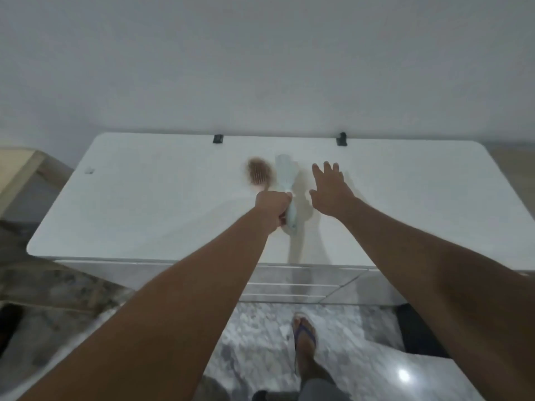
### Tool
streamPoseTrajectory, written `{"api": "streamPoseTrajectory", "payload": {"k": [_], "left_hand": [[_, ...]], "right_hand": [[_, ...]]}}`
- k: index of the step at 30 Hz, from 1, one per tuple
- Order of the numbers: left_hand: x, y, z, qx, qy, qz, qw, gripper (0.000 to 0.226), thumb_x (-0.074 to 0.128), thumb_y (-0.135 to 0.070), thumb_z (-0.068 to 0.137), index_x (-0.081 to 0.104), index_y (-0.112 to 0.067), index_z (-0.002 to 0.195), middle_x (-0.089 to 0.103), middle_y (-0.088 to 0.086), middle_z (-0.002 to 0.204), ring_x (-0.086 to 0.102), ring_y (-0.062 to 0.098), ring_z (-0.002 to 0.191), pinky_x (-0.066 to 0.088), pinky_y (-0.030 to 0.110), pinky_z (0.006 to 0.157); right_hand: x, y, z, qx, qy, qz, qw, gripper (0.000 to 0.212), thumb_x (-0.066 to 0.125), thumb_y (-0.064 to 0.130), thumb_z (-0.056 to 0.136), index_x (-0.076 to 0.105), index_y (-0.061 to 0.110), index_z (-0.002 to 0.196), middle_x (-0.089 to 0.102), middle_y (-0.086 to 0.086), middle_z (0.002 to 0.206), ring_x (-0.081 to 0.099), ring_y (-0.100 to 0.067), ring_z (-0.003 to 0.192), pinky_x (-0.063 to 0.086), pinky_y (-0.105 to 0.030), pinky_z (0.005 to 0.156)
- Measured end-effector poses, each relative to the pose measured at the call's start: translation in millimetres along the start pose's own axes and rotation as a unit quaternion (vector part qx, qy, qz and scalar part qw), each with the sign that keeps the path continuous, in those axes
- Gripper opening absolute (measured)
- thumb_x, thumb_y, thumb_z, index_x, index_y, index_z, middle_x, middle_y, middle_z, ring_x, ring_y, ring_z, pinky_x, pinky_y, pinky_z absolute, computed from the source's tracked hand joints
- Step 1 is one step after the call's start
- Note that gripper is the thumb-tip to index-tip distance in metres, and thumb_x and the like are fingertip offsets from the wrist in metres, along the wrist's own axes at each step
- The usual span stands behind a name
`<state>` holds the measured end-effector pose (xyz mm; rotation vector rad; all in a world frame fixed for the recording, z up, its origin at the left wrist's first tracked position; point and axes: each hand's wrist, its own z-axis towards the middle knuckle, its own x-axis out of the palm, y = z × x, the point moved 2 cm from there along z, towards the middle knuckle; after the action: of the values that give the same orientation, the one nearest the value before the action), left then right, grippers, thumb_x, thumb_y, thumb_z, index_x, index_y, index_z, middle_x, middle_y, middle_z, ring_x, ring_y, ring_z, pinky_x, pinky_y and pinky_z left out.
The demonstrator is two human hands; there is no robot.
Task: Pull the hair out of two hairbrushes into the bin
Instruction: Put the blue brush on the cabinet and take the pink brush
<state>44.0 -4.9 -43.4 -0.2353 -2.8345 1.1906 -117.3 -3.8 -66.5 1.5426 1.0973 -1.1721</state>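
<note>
A white chest top (144,204) sits against a bare wall. The brown hairbrush (259,174) lies just left of the pale blue hairbrush (285,180), whose handle, pointing toward the person, the left hand (273,208) grips; the right hand (328,189) hovers spread beside. No bin shows.

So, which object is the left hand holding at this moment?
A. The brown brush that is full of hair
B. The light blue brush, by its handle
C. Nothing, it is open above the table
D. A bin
B: the left hand is closed around the handle of the light blue brush, while the brown brush lies untouched on the white table and the right hand is spread open.
</note>
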Motion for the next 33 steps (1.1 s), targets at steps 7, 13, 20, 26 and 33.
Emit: {"api": "streamPoseTrajectory", "payload": {"k": [7,13,20,26,33], "left_hand": [[14,5,23,0.087,-0.063,0.237,0.966,0.021,0.073,-0.024,0.081,0.066,-0.004,0.079,0.073,0.015,0.089,0.071,0.028,0.079,0.059,0.033,0.067],[20,4,20,0.163,-0.065,0.343,0.923,0.033,0.069,-0.033,0.083,0.067,-0.001,0.091,0.07,0.012,0.084,0.07,0.028,0.087,0.049,0.027,0.063],[8,-4,15,0.179,-0.063,0.318,0.929,0.031,0.065,-0.027,0.086,0.044,-0.019,0.065,0.05,-0.005,0.071,0.062,0.024,0.075,0.06,0.037,0.073],[-35,-39,11,0.23,-0.139,0.293,0.918,0.025,0.063,-0.021,0.079,0.05,-0.016,0.057,0.049,0.0,0.06,0.053,0.027,0.067,0.045,0.028,0.064],[-63,-21,24,0.154,-0.162,0.33,0.917,0.03,0.064,-0.023,0.079,0.042,-0.013,0.061,0.042,0.0,0.058,0.047,0.023,0.059,0.033,0.023,0.052]], "right_hand": [[13,-15,3,0.009,0.011,0.016,1.0,0.066,0.049,0.023,0.1,0.017,0.007,0.154,0.018,-0.025,0.158,0.01,-0.047,0.148,0.017,-0.05,0.121],[20,-18,1,0.01,0.015,0.022,1.0,0.065,0.048,0.023,0.1,0.016,0.008,0.155,0.016,-0.024,0.159,0.008,-0.047,0.149,0.015,-0.049,0.122],[14,-12,-3,0.013,0.013,0.033,0.999,0.065,0.048,0.025,0.101,0.016,0.009,0.155,0.017,-0.023,0.16,0.006,-0.046,0.15,0.015,-0.048,0.122],[-12,23,3,-0.027,-0.018,0.059,0.998,0.064,0.046,0.022,0.1,0.016,0.009,0.156,0.016,-0.023,0.16,0.007,-0.045,0.149,0.015,-0.049,0.123],[-9,64,5,-0.067,-0.025,0.066,0.995,0.061,0.048,0.019,0.1,0.021,0.006,0.153,0.019,-0.022,0.158,0.008,-0.045,0.149,0.017,-0.048,0.122]]}}
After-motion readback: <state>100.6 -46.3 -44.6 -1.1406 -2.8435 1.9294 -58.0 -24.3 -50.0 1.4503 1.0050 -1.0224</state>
